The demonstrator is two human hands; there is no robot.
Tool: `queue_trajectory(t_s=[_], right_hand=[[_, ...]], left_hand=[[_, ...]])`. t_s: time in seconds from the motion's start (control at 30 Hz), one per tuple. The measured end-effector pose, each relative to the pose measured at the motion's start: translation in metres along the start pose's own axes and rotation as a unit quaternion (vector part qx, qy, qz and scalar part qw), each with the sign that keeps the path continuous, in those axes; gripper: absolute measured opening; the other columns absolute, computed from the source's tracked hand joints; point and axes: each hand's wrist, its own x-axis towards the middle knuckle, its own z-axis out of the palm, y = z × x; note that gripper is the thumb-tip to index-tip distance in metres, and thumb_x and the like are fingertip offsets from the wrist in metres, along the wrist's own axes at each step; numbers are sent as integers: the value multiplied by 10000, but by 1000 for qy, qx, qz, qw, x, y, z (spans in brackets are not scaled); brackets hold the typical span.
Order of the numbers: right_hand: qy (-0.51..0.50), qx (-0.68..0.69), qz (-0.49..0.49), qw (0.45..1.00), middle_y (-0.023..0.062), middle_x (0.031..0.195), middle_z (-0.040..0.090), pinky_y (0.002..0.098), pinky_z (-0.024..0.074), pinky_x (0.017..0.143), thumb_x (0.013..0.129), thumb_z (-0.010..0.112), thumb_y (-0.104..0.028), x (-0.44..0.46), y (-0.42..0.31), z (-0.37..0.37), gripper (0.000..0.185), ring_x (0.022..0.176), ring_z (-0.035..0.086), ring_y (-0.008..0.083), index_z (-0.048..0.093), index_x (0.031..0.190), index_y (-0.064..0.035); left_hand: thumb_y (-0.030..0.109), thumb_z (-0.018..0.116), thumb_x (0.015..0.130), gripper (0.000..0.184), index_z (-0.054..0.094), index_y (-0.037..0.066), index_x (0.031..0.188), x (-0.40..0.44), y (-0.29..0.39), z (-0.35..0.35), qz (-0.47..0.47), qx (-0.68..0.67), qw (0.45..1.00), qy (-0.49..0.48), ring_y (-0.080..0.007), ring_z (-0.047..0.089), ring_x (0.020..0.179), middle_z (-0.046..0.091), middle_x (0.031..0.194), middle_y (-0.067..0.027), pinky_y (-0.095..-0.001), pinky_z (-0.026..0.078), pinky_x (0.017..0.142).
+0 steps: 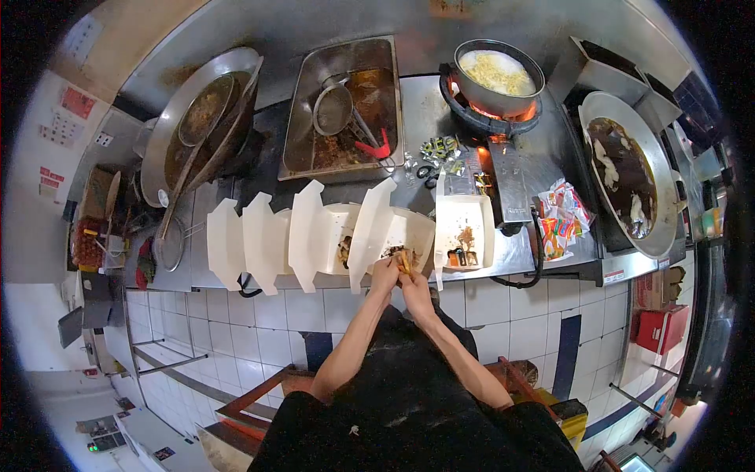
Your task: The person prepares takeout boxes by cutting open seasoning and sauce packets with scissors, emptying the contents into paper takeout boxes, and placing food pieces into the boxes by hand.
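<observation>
My left hand (pixel 384 278) and my right hand (pixel 416 293) are closed together around a small yellow-brown thing (pixel 405 261) that looks like a sachet; my fingers partly cover it. They are over the front edge of an open white takeaway box (pixel 410 228) with dark brown bits inside. To the right stands another open box (pixel 464 211), holding brown powder and small dark packets. On the left a further box (pixel 344 214) has dark bits in it. More boxes (pixel 263 240) have raised lids that hide their insides.
A pot of noodles (pixel 495 73) boils over a lit burner (pixel 489 110). Oil stands in a right wok (pixel 633 177) with pieces in it. A metal tray (pixel 346 59) holds a strainer (pixel 333 108) and red-handled tongs (pixel 374 148). Torn wrappers (pixel 562 219), scissors (pixel 427 173) and a left wok (pixel 200 110) are nearby.
</observation>
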Motion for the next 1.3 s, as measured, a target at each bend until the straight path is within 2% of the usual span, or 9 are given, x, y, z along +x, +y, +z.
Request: queue_trajectory(t_s=[0.1,0.33,0.63,0.7,0.87,0.93,1.0,1.17,1.3], right_hand=[[-10,119,12,993,106,1007,641,294,468,836,962,446,-135,4,6,0,315,909,592,159,577,1125,101],[-19,142,-16,990,105,1023,635,296,485,849,980,437,-123,0,5,5,286,912,604,155,577,1138,71],[8,178,-8,984,41,936,620,292,509,733,1005,401,-163,-1,-3,6,244,803,604,128,561,1119,-17],[17,189,3,982,26,919,614,286,503,726,1003,409,-166,3,1,6,234,782,589,120,567,1109,-29],[-37,277,37,959,-18,914,608,306,476,748,998,426,-254,-13,-40,15,254,781,550,104,582,1099,-81],[-61,298,19,952,-8,944,607,329,458,799,998,423,-300,-19,-42,20,293,835,551,111,581,1119,-85],[-84,234,-26,968,6,1010,601,329,437,843,1000,425,-321,-26,-51,23,316,908,544,125,545,1171,-84],[-65,156,-72,983,104,1302,469,309,397,997,1023,390,-305,-67,-101,14,487,1153,497,182,307,1410,-20],[-21,72,-148,986,133,1390,423,297,351,1030,1022,409,-250,-77,-91,-38,518,1222,442,185,256,1450,-2]], left_hand=[[290,514,969,351,669,-20,911,-6,3,-6,-10,3,1000,-21,-87,528,628,623,753,-33,-255,404,535],[308,521,979,318,626,17,1054,-41,32,-20,-23,-15,997,-69,-39,442,593,563,746,16,-203,368,519],[218,541,966,251,687,15,992,-39,47,-22,53,-1,996,-68,-98,596,656,647,828,-43,-247,485,571],[199,555,954,241,673,-9,975,-34,37,-30,294,177,939,7,-128,616,686,640,838,-64,-273,496,560],[201,571,948,265,665,-33,1030,-58,72,-38,210,97,971,-67,-127,583,776,650,883,-58,-270,474,669],[177,607,925,247,634,-68,937,-65,78,-42,290,104,950,-58,-113,602,679,617,807,-56,-238,466,579],[163,635,913,225,627,-61,936,-69,82,-42,221,63,970,-83,-92,604,696,635,813,-51,-225,479,599],[34,659,874,117,623,-36,961,-91,109,-25,264,-36,959,-97,-92,622,750,663,854,-73,-222,500,655],[-1,631,875,96,637,-63,949,-117,115,18,299,-22,945,-130,-112,635,808,665,889,-87,-241,526,733]])
